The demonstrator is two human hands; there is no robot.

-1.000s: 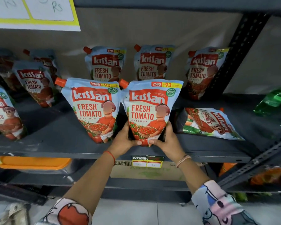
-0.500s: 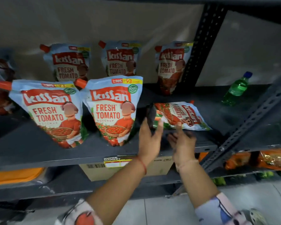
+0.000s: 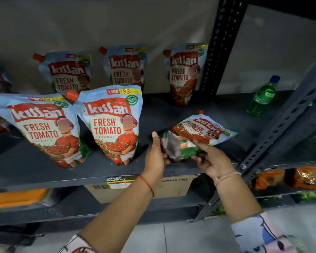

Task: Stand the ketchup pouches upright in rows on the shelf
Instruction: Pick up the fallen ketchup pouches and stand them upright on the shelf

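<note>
A ketchup pouch (image 3: 201,131) lies flat on the dark shelf (image 3: 171,117), its bottom end lifted toward me. My left hand (image 3: 156,156) grips that bottom end from the left and my right hand (image 3: 211,159) holds it from the right. Two pouches stand upright in the front row, one at the left (image 3: 42,128) and one beside it (image 3: 113,123). Three more pouches (image 3: 126,68) stand along the back wall.
A green bottle (image 3: 263,96) stands on the shelf at the right, past a perforated upright post (image 3: 219,46). A slanted metal brace (image 3: 288,117) crosses the right side. A cardboard box (image 3: 140,187) and an orange lid (image 3: 14,198) sit on the shelf below.
Both hands let go of the upright front pouch, moved right and took hold of the flat pouch's bottom end, which now lifts off the shelf. The view swung right.
</note>
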